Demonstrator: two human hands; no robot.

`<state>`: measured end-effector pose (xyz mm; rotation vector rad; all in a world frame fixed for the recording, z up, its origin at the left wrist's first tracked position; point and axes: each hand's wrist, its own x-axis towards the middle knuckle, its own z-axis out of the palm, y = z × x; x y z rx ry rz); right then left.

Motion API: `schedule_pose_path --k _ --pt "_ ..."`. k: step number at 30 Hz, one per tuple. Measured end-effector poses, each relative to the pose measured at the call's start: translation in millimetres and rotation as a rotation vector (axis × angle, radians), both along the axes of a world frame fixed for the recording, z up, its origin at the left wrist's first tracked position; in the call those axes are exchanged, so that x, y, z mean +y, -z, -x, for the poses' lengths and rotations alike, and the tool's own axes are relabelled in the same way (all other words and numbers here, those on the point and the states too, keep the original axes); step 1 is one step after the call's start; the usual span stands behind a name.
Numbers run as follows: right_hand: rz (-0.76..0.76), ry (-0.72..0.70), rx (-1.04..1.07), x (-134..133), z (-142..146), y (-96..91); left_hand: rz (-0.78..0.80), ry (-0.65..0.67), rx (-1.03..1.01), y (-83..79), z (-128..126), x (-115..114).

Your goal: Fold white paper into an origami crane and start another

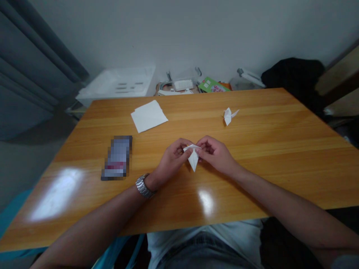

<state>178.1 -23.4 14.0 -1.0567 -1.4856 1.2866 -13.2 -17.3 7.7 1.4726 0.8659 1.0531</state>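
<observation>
A small folded white paper piece (193,157) hangs point-down between both my hands over the middle of the wooden table (280,149). My left hand (171,161), with a metal watch on its wrist, pinches the paper's upper left edge with curled fingers. My right hand (215,153) pinches the upper right edge the same way. A finished folded paper crane (229,116) stands farther back on the right. Several flat white paper sheets (148,116) lie in a stack at the back left.
A dark phone-like object (117,157), blurred out, lies left of my hands. Behind the table are a white box (120,84), cables, a green packet (212,86) and a dark bag (291,74). A grey curtain (33,67) hangs at left.
</observation>
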Motion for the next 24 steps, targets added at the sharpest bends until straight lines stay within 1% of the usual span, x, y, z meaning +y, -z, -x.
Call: schedule_pose_path --k 4,7,13,16,19,21,24 --pt "-0.008 0.007 0.023 0.9 -2.3 -0.4 -0.01 0.024 -0.028 -0.6 1.7 -0.4" --pt "-0.024 0.018 0.026 1.1 -3.7 -0.6 -0.027 0.007 -0.004 -2.0 2.6 -0.8" --pt "-0.057 0.029 0.015 1.0 -3.2 -0.1 -0.005 0.001 0.004 -7.8 3.4 -2.8" --pt "-0.069 0.035 -0.038 0.1 -2.9 0.5 -0.012 -0.041 0.06 -10.1 3.5 -3.4" --pt "-0.123 0.044 -0.12 -0.5 -3.9 2.3 -0.026 -0.085 0.097 -9.5 3.5 -2.7" --pt "-0.154 0.043 -0.145 -0.4 -5.1 3.4 -0.016 -0.071 0.094 -7.9 3.4 -1.8" --pt "-0.161 0.01 -0.106 0.0 -6.3 3.5 -0.006 -0.032 0.042 -4.8 3.2 -0.5"
